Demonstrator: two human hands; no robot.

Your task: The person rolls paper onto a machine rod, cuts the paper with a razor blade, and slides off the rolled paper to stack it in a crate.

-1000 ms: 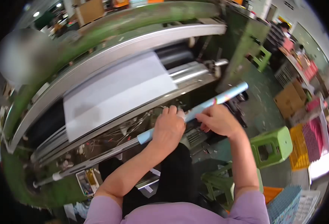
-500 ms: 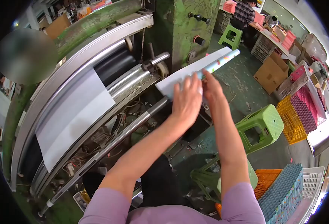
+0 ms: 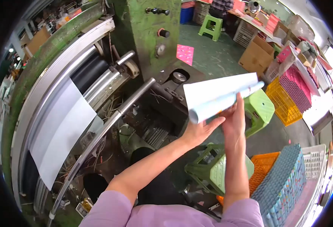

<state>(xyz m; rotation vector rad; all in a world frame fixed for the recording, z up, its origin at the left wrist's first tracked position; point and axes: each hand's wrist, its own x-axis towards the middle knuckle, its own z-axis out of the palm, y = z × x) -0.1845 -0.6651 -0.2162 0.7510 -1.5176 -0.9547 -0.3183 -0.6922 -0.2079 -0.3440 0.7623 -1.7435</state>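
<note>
A partly rolled sheet of patterned paper (image 3: 221,105), white inside and pale blue outside, is held up in front of me. My left hand (image 3: 201,133) is at the roll's near end, thumb stretched toward my other hand and fingers hidden behind the paper. Further along, my right hand (image 3: 234,115) holds the roll from below, fingers pointing up its side. The sheet's white flap (image 3: 217,87) spreads out beyond the roll. To the left, a white sheet (image 3: 62,130) lies over the rollers of a green machine (image 3: 157,38).
A metal bar (image 3: 109,125) runs along the machine's front. Green stools (image 3: 259,108) stand at the right. Blue rolls (image 3: 281,185) are stacked near an orange crate (image 3: 264,166); pink rolls (image 3: 297,85) sit by a yellow crate (image 3: 283,102). A person (image 3: 221,6) sits at the back.
The paper has moved away from the machine, toward the right and nearer me. My left hand has shifted from on top of the sheet to the roll's near end. My view has turned right.
</note>
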